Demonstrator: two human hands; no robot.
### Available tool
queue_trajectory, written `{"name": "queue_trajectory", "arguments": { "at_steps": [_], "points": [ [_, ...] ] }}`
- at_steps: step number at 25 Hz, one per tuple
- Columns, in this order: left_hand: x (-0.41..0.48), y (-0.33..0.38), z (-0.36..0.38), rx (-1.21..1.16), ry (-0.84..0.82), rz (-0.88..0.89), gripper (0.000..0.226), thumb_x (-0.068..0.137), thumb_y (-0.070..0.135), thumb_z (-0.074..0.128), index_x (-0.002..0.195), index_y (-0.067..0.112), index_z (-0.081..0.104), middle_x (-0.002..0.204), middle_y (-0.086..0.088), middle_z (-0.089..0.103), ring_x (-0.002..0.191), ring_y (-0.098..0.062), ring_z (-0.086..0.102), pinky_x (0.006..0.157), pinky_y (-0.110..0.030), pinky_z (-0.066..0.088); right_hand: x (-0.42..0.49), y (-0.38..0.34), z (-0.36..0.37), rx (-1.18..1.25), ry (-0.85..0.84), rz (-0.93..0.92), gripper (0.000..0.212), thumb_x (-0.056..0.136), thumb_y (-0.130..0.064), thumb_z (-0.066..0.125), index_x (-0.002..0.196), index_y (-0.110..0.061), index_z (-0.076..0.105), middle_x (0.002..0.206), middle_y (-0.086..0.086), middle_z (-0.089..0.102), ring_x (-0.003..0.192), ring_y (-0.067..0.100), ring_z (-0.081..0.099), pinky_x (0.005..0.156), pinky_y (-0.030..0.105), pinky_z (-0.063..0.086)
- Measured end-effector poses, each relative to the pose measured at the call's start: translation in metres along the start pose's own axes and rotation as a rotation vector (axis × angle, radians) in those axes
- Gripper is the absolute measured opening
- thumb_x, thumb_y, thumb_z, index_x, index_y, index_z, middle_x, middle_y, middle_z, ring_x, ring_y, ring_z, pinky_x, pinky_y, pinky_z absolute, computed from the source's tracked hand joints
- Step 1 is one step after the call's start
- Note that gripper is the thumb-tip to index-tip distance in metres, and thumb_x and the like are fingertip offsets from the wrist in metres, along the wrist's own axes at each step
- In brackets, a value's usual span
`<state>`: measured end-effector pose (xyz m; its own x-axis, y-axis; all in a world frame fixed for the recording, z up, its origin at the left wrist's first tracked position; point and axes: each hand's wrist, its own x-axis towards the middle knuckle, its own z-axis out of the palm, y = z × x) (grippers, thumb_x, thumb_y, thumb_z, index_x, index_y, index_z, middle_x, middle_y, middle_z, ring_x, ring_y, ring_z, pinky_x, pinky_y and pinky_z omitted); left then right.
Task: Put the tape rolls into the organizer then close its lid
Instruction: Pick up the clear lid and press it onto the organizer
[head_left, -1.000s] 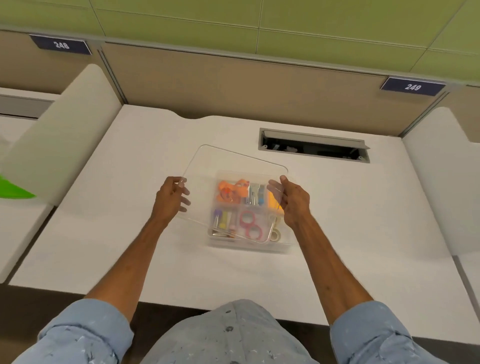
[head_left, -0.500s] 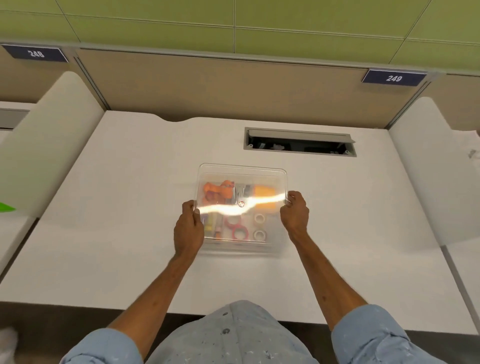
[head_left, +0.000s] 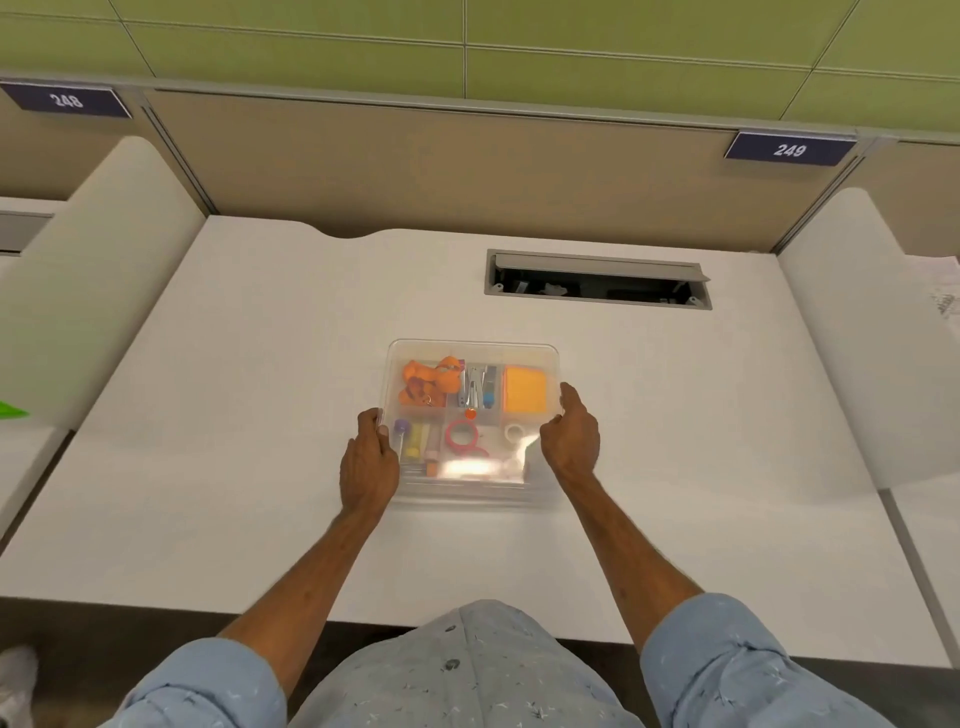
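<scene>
A clear plastic organizer (head_left: 470, 499) sits on the white desk, with its clear lid (head_left: 472, 351) lying flat on top. Through the lid I see a red tape roll (head_left: 461, 435) in the front middle compartment and a white tape roll (head_left: 514, 431) to its right. My left hand (head_left: 370, 462) grips the lid's left edge, thumb on top. At the lid's right edge my right hand (head_left: 571, 441) holds on the same way. Glare hides the front compartments.
Inside the organizer are orange clips (head_left: 426, 382), a stapler (head_left: 474, 391), orange sticky notes (head_left: 525, 389) and markers (head_left: 413, 439). An open cable hatch (head_left: 597, 283) lies behind it. White side dividers (head_left: 93, 270) flank the desk (head_left: 260, 415).
The lid was held tilted above the organizer a second ago. Both hands have lowered it flat onto the box and still hold its side edges.
</scene>
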<state>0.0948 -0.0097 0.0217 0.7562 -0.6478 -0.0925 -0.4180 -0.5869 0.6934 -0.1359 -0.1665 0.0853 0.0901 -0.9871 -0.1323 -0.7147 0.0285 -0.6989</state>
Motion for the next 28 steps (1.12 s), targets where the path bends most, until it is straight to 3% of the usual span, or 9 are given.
{"name": "queue_trajectory", "arguments": {
  "at_steps": [2, 5, 10, 16, 22, 25, 28],
  "points": [
    [0.0, -0.003, 0.003, 0.032, -0.01, -0.012, 0.029, 0.118, 0.021, 0.036, 0.141, 0.011, 0.051, 0.114, -0.023, 0.073, 0.104, -0.05, 0.067, 0.088, -0.055, 0.053, -0.005, -0.003, 0.0, -0.005, -0.009, -0.006, 0.037, 0.092, -0.005, 0.056, 0.128, -0.013, 0.06, 0.095, 0.001, 0.065, 0.081, 0.024, 0.057, 0.073, 0.033, 0.045],
    [0.003, -0.009, 0.006, 0.078, -0.038, -0.01, 0.031, 0.118, 0.02, 0.035, 0.143, 0.011, 0.052, 0.114, -0.022, 0.075, 0.107, -0.053, 0.065, 0.103, -0.063, 0.051, -0.007, -0.001, 0.002, 0.036, 0.006, -0.054, 0.033, 0.091, -0.009, 0.053, 0.12, -0.021, 0.062, 0.096, -0.008, 0.064, 0.088, 0.023, 0.064, 0.074, 0.032, 0.048],
    [0.007, -0.013, 0.007, 0.056, -0.112, -0.004, 0.034, 0.118, 0.026, 0.037, 0.148, 0.016, 0.049, 0.125, -0.018, 0.074, 0.11, -0.046, 0.071, 0.092, -0.054, 0.059, 0.001, 0.021, 0.013, 0.045, 0.041, 0.049, 0.045, 0.098, -0.002, 0.05, 0.142, -0.011, 0.055, 0.128, 0.008, 0.072, 0.113, 0.033, 0.068, 0.093, 0.037, 0.051],
    [0.029, -0.017, 0.009, 0.05, -0.143, -0.042, 0.029, 0.116, 0.023, 0.049, 0.141, 0.011, 0.054, 0.124, -0.02, 0.075, 0.112, -0.045, 0.071, 0.093, -0.054, 0.06, 0.018, 0.036, 0.023, 0.035, 0.075, 0.07, 0.025, 0.104, -0.014, 0.056, 0.126, -0.009, 0.066, 0.115, 0.009, 0.076, 0.105, 0.033, 0.071, 0.089, 0.037, 0.052],
    [0.027, -0.021, 0.012, 0.033, -0.138, -0.004, 0.031, 0.116, 0.022, 0.046, 0.142, 0.008, 0.055, 0.135, -0.02, 0.07, 0.124, -0.045, 0.066, 0.1, -0.055, 0.057, 0.025, 0.051, 0.028, 0.058, 0.076, 0.047, 0.029, 0.104, -0.02, 0.058, 0.129, -0.009, 0.07, 0.115, 0.009, 0.078, 0.109, 0.033, 0.071, 0.094, 0.038, 0.053],
    [0.017, -0.02, 0.008, 0.048, -0.072, 0.128, 0.048, 0.116, 0.032, 0.047, 0.16, 0.01, 0.045, 0.159, -0.015, 0.057, 0.143, -0.04, 0.058, 0.113, -0.057, 0.052, 0.016, 0.047, 0.031, -0.049, 0.117, -0.016, 0.038, 0.106, -0.023, 0.054, 0.142, -0.012, 0.059, 0.136, 0.008, 0.068, 0.126, 0.031, 0.062, 0.102, 0.045, 0.05],
    [0.008, -0.017, 0.008, 0.186, -0.001, 0.417, 0.059, 0.118, 0.037, 0.036, 0.172, 0.014, 0.029, 0.178, -0.01, 0.033, 0.164, -0.029, 0.033, 0.133, -0.053, 0.027, -0.004, 0.039, 0.041, -0.315, 0.183, -0.3, 0.048, 0.109, -0.028, 0.046, 0.156, -0.015, 0.042, 0.161, 0.008, 0.046, 0.147, 0.027, 0.042, 0.12, 0.051, 0.036]
  ]
}}
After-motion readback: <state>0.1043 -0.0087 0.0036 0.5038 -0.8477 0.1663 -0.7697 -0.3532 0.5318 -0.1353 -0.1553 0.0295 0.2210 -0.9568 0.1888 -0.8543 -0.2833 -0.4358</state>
